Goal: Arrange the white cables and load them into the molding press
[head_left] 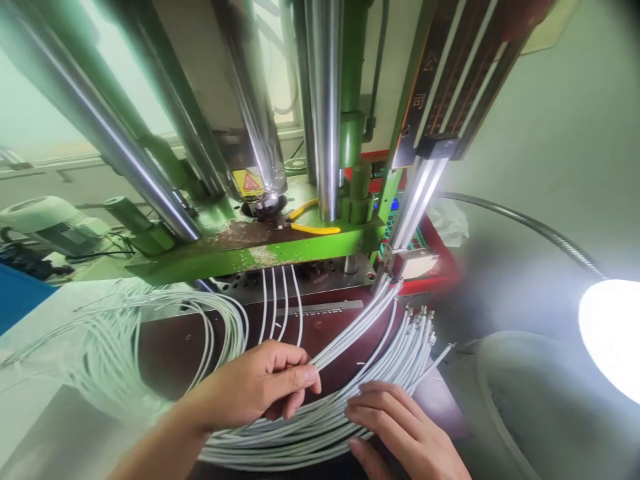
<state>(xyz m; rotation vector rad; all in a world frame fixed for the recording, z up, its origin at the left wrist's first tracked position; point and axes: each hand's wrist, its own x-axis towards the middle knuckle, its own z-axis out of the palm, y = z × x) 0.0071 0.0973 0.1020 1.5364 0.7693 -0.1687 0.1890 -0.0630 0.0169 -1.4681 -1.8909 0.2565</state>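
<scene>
We are looking down on a bundle of grey-white cables (pixel 320 427) lying across the dark bench (pixel 170 353) in front of a green press (pixel 260 250). The bundle is curving in a long arc: its long axis is running from lower left, under both hands, up and to the right, where the metal-tipped cable ends (pixel 417 320) are fanning out.

Our left hand (pixel 260 387) is resting on top of the bundle with fingers curled, pinching a few strands (pixel 350 330) that are rising away from it toward the press. The grip is closed on those strands, thumb against the fingertips. Our right hand (pixel 405 430) is lying just beside it, lower and to the right, fingers loosely bent and pressing flat on the bundle; it is not closed around anything that we can see.

Four separate cables (pixel 280 300) are running straight back from near the left hand into the slot under the press plate. The left hand is the nearer one to that slot; the right hand is the nearer one to the tipped ends.

A pair of yellow-handled pliers (pixel 313 223) is lying on the press plate, well apart from both hands. A bright lamp (pixel 613 333) is glaring at the right edge.
</scene>
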